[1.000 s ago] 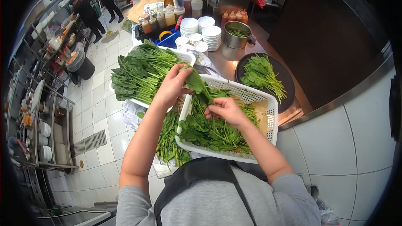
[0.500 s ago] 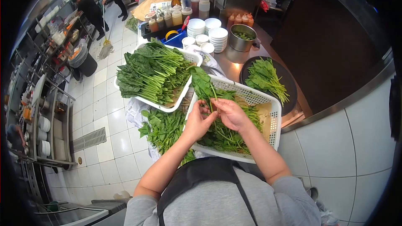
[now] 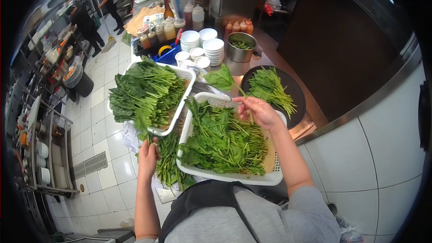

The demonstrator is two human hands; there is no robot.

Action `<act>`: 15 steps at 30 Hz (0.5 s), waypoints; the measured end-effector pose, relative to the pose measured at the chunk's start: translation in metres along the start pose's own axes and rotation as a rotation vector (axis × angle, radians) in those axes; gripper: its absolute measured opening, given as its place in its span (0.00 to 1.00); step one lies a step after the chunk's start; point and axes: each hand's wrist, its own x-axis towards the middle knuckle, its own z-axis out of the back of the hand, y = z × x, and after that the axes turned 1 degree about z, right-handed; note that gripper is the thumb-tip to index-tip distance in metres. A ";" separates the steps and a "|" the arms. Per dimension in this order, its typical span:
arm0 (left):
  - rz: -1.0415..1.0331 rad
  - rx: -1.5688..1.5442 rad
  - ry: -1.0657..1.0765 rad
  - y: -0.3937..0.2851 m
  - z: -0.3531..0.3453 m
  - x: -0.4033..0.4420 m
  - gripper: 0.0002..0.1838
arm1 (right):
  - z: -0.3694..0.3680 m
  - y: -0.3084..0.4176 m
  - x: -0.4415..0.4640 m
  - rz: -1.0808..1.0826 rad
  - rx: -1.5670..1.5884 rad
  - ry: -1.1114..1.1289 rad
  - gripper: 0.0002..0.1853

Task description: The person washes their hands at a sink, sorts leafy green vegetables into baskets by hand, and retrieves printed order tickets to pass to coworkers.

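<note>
Between the thumb and fingers of the right hand (image 3: 260,112), a leaf (image 3: 219,78) is held by its stem, the fingertips brought together and the other fingers loosely curled. The leaf is pointed away to the left, above the far rim of the right basket (image 3: 234,177), and the stem end is hung down below the fingers. By the left hand (image 3: 147,156), thumb and fingers nearly closed, a sprig (image 3: 142,125) appears to be gripped at its stem; its blade is raised against the near side of the left basket (image 3: 167,131).

Beside the left hand, a loose pile (image 3: 170,164) is spread between the baskets, partly on paper. The right basket is filled with tangled greens (image 3: 220,141), under which brown lining is seen at the right end. In the left basket, greens (image 3: 150,92) are laid with their stems mostly to the right.

Beyond the right hand, a bunch (image 3: 272,89) is set on a round black tray (image 3: 298,110). Farther off, a pot (image 3: 240,55), stacked white bowls (image 3: 213,54) and bottles (image 3: 198,20) are stood on the counter. In the background, a mop (image 3: 108,44) is held by a person (image 3: 109,2).
</note>
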 end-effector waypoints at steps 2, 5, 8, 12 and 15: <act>0.063 0.382 0.011 0.023 0.008 -0.001 0.14 | 0.037 0.010 0.008 0.065 -0.231 -0.107 0.16; -0.156 1.013 0.039 0.068 0.007 -0.004 0.21 | 0.101 0.022 0.022 0.064 -0.510 -0.344 0.15; 0.167 1.045 0.101 0.028 -0.005 -0.014 0.29 | 0.205 0.002 0.047 -0.060 -0.912 -0.566 0.17; 0.033 1.047 -0.015 -0.014 -0.012 -0.025 0.30 | 0.200 -0.039 0.033 -0.016 -1.826 -1.087 0.14; -0.093 0.983 -0.057 -0.034 -0.018 -0.025 0.26 | 0.120 -0.033 0.031 0.258 -1.638 -0.878 0.10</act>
